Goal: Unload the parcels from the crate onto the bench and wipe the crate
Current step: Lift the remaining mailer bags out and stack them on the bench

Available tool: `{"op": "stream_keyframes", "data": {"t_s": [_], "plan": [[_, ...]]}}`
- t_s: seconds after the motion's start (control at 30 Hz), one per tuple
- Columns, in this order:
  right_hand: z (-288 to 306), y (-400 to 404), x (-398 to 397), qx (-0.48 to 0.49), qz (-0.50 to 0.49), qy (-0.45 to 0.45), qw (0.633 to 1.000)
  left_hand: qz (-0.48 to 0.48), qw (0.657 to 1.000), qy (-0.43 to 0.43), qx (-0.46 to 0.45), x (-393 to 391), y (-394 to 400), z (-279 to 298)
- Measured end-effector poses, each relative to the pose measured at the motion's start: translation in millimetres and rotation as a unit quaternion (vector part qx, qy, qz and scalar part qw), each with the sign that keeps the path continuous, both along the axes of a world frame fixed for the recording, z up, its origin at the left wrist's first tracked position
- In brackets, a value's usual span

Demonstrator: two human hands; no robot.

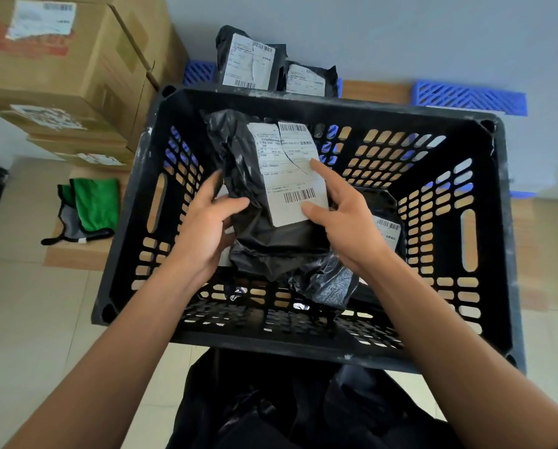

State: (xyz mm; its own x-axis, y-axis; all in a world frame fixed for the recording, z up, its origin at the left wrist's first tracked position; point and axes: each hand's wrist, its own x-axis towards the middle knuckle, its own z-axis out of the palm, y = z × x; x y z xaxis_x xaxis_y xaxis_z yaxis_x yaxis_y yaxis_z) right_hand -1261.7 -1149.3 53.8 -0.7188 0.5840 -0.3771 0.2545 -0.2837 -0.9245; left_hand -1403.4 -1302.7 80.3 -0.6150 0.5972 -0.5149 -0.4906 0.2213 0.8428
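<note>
A black slotted plastic crate (485,131) stands on a wooden bench (76,254) in front of me. Inside it, both hands grip one black plastic parcel (255,241) with a white shipping label. My left hand (203,228) holds its left edge and my right hand (345,215) holds its right edge, fingers on the label. Another black parcel (386,222) lies at the crate's right side, mostly hidden by my right hand. Two black labelled parcels, one (248,59) and another (308,79), sit on the bench behind the crate.
A green and grey cloth (89,205) lies on the bench left of the crate. Stacked cardboard boxes (60,69) stand at the far left. Blue plastic pallets (469,97) run along the wall behind. A black bag (287,406) sits below the crate's near edge.
</note>
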Motion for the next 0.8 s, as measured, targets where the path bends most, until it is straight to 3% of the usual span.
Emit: {"op": "stream_keyframes", "data": {"t_s": [0.1,0.17,0.3,0.43,0.63,0.8], "plan": [[2.3,1.9,9.1,0.023,-0.012,-0.006,1.000,-0.023,0.997,0.073,0.014,2.7,-1.1,0.9],[4.0,2.5,13.7,0.036,-0.018,-0.005,0.999,-0.086,0.985,0.144,0.034,8.8,-0.1,5.0],[10.6,2.6,20.5,0.056,-0.021,0.008,0.998,-0.203,0.922,0.327,-0.035,23.5,7.2,7.6],[20.2,3.6,26.3,0.066,-0.031,0.030,0.997,-0.170,0.929,0.312,-0.106,27.9,14.2,7.0],[30.9,5.1,36.1,0.059,-0.042,0.061,0.995,-0.171,0.931,0.316,-0.071,29.9,21.1,13.4],[38.9,15.8,40.9,0.112,-0.012,0.026,0.993,-0.169,0.932,0.317,-0.050,29.0,27.3,23.6]]}}
